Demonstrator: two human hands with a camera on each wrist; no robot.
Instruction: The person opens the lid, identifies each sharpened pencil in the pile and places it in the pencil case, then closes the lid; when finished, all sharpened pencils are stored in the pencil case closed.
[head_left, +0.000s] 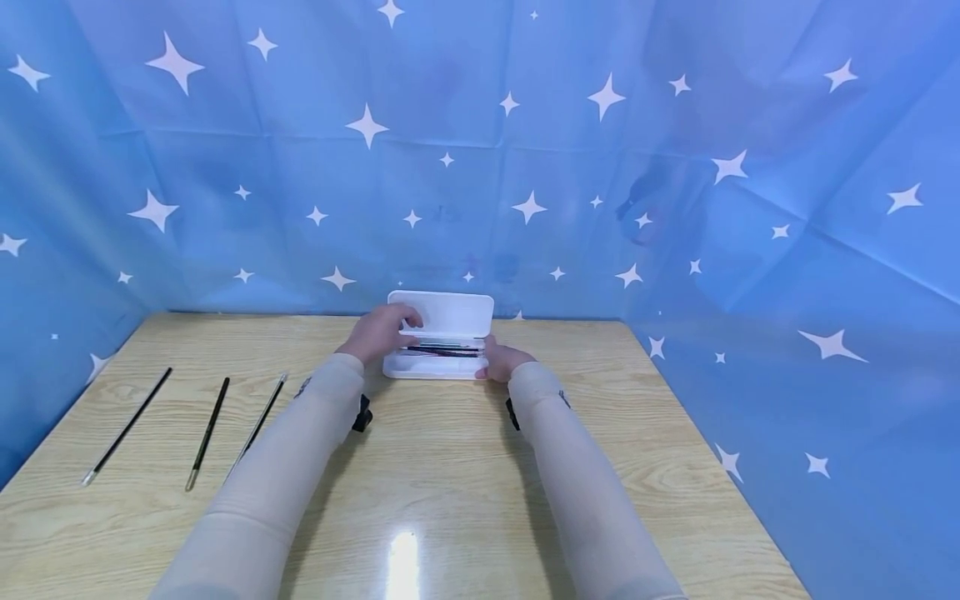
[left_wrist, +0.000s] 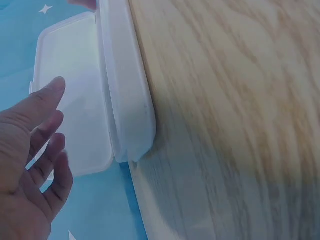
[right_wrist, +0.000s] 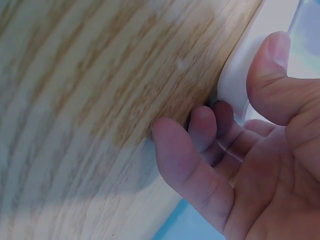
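Note:
A white pencil case point(head_left: 435, 367) stands near the table's back edge, its lid point(head_left: 450, 312) raised against the curtain side. Several thin dark pencils point(head_left: 442, 352) lie inside it. At the case's left end, my left hand point(head_left: 381, 332) reaches over the interior, thumb and bent fingers apart with nothing between them. The left wrist view has the thumb point(left_wrist: 47, 97) overlapping the inside of the lid. My right hand point(head_left: 504, 360) holds the right end of the case. In the right wrist view the thumb point(right_wrist: 270, 65) lies along the case's side and the other fingers curl round its end.
Three slim dark sticks like pencils lie apart on the left of the wooden table point(head_left: 450, 467): one far left point(head_left: 127, 425), one in the middle point(head_left: 207, 433), one point(head_left: 258, 421) partly behind my left sleeve. A blue star-patterned curtain point(head_left: 480, 167) rises behind the table.

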